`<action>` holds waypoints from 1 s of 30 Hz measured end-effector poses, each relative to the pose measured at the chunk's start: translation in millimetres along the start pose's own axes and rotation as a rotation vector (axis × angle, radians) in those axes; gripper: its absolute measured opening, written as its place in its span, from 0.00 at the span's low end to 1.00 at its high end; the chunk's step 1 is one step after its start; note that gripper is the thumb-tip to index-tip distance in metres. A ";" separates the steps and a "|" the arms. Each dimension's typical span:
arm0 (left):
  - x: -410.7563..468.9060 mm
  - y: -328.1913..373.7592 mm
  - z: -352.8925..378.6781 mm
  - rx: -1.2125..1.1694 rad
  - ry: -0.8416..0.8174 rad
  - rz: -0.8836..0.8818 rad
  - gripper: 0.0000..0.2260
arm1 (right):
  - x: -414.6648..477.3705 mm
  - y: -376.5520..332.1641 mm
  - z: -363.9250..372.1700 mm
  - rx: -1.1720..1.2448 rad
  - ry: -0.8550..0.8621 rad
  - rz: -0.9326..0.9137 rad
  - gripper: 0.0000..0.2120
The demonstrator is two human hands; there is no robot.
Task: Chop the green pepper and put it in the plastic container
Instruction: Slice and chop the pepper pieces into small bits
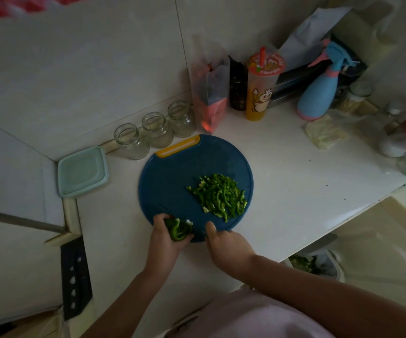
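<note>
Green pepper part chopped on the board, container lidded in the corner

Green pepper strips (pixel 219 196) lie in a loose heap on the right half of the round blue cutting board (pixel 185 172). An uncut pepper piece (pixel 178 231) sits at the board's near-left edge, and the left hand (pixel 164 237) has its fingers curled round it. The right hand (pixel 226 242) rests at the near edge with its thumb laid on the board. Its fingers are hidden, so I cannot tell whether it grasps anything.

The plastic container (pixel 82 172) stands left of the board in the corner of the white counter (pixel 294 172). Its pale teal lid is on, and the contents do not show through.

Three glass jars (pixel 156 130) stand in a row along the wall behind the board, mouths open. Right of them are a plastic bag (pixel 210 98) with something red inside, a dark bottle (pixel 238 90), and a lidded drink cup (pixel 260 89) with orange liquid and a straw. A blue and pink spray bottle (pixel 319 93) stands further right.

A black knife (pixel 75 276) lies near the counter's left edge. Below the counter's right edge, a bin (pixel 319 264) holds green scraps.
</note>
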State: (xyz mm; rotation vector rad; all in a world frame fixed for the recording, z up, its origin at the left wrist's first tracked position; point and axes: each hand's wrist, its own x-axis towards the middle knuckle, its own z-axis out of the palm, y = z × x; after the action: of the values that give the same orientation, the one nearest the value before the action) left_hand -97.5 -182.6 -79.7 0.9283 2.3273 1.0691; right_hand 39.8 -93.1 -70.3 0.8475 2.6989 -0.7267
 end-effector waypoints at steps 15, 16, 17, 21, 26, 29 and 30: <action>4.8 0.4 -2.7 0.048 -0.051 -0.009 0.26 | -0.9 -2.3 -2.0 -0.018 -0.027 -0.018 0.13; 5.3 -0.4 -2.7 0.051 -0.056 -0.008 0.26 | -0.6 -2.3 -1.9 -0.015 -0.034 -0.013 0.14; 5.6 -0.6 -2.6 0.053 -0.059 -0.009 0.26 | -0.5 -2.3 -1.9 -0.014 -0.042 -0.010 0.14; 7.1 0.7 -1.9 0.069 -0.064 -0.014 0.26 | -0.7 -3.6 -3.7 0.007 -0.070 0.009 0.16; 7.1 0.2 -2.5 0.063 -0.075 -0.018 0.25 | 2.2 -7.7 -7.6 0.066 -0.110 0.033 0.17; 6.1 0.1 -2.2 0.042 -0.078 -0.014 0.25 | 5.1 -8.6 -10.8 0.135 -0.152 0.065 0.15; 6.1 -0.7 -2.1 0.038 -0.076 -0.015 0.25 | 5.9 -10.1 -11.2 0.142 -0.158 0.071 0.15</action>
State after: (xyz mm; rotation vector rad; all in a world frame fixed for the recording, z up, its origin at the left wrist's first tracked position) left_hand -103.2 -179.7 -79.5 0.9473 2.2964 0.9695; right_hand 28.4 -91.8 -58.8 0.8737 2.4886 -0.9368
